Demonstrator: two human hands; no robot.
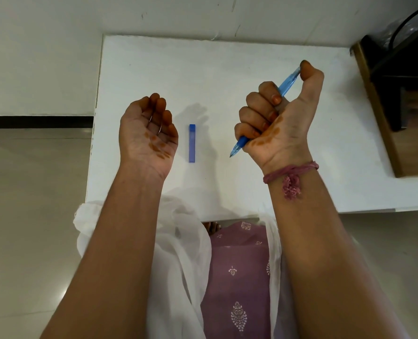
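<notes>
On my head-camera feed, my right hand (276, 118) fists a blue pen (288, 83) above the white table (154, 69), thumb on its top, tip down. My left hand (149, 133) is palm-up, fingers loosely curled, holding nothing. A blue case (192, 143) lies between them.

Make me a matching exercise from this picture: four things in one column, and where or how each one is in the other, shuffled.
1. left hand
2. blue mechanical pencil
3. blue lead case
4. pink thread band

A. tied round the right wrist
B. lying flat on the white table
C. palm up, fingers loosely curled
D. gripped in the right hand

Pairs: 1-C, 2-D, 3-B, 4-A
</notes>
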